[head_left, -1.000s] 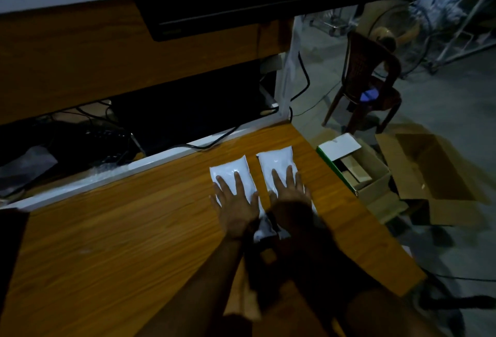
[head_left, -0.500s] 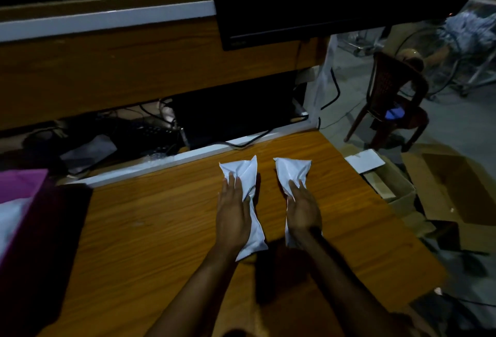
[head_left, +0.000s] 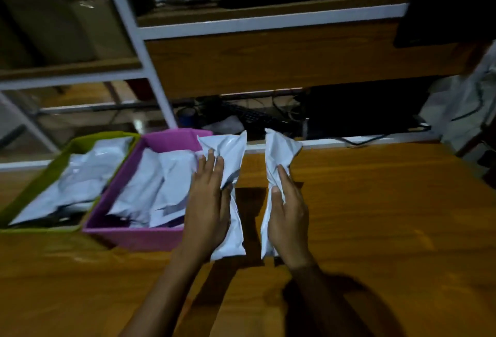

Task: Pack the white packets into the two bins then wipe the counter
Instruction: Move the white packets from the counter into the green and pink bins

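Head view, dim light. Nearest the camera, two bare forearms reach forward over the wooden counter [head_left: 375,216].

The left hand [head_left: 208,202] grips the left packet [head_left: 230,154] at its waist. Its fingers lie close together over the top, its thumb is tucked against the side, and the plastic is bunched under the hold. The right hand [head_left: 288,213] grips the right packet [head_left: 279,149] the same way, with thumb and fingers clamped on the crumpled middle. Both packets point away from the person. The dark shadow beneath them suggests they are lifted off the wood, though this is not certain.

Just left of the left hand stands the pink bin [head_left: 139,238], with the left packet's far end at its right rim. This bin holds several white packets [head_left: 161,183]. The green bin [head_left: 61,157], touching it on the far left, holds more packets [head_left: 80,181].

Beyond the counter's white back edge lie tangled cables [head_left: 255,114] and a wooden shelf [head_left: 268,60].

Progress, as judged: packing is nearly done — the two packets in hand are the only ones seen outside the bins. Still to do: drop these two in, then wipe the counter — no cloth is in view.
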